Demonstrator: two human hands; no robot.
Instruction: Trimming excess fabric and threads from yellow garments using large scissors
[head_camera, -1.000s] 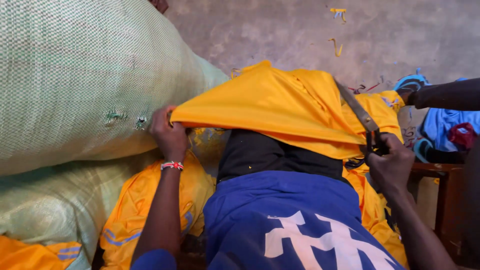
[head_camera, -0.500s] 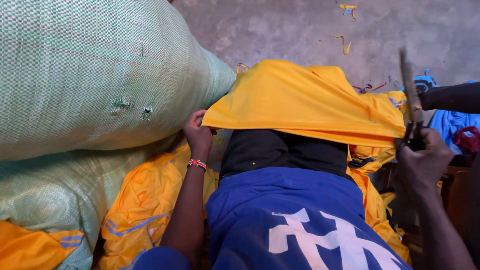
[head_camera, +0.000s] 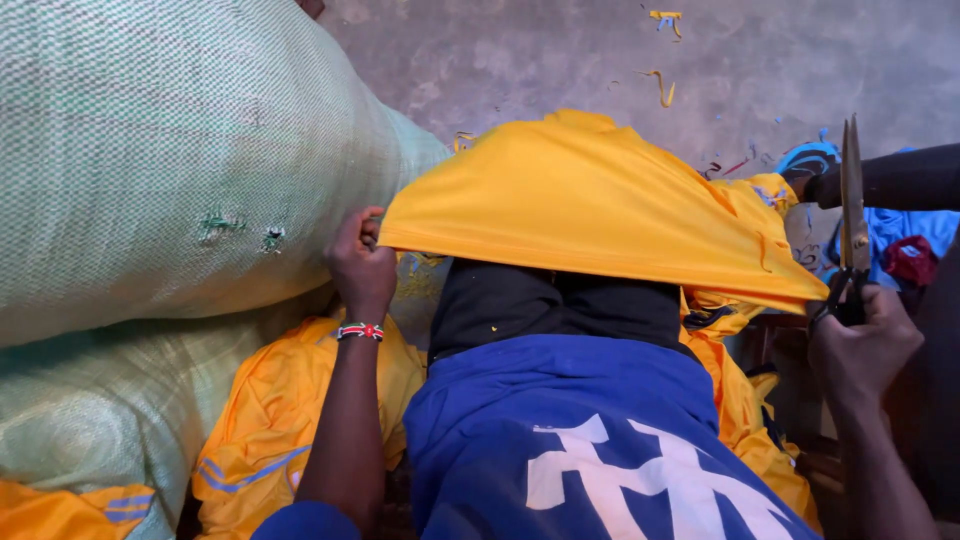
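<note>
A large yellow cloth (head_camera: 590, 205) is stretched over my knees, which are in black trousers (head_camera: 560, 300). My left hand (head_camera: 362, 262) pinches the cloth's left edge and wears a beaded wristband. My right hand (head_camera: 862, 340) grips the handles of a pair of scissors (head_camera: 852, 215), whose blades point straight up, closed, beside the cloth's right corner. A blue garment with white markings (head_camera: 580, 440) lies across my lap.
A huge pale green woven sack (head_camera: 170, 150) bulges at the left, another under it. More yellow garments (head_camera: 260, 430) lie below. Another person's dark sleeve (head_camera: 890, 180) reaches in at the right over blue cloth. Fabric scraps dot the concrete floor (head_camera: 560, 50).
My right hand swung the scissors from lying slanted against the cloth to pointing straight up at the right. My left hand kept its hold on the cloth's left edge.
</note>
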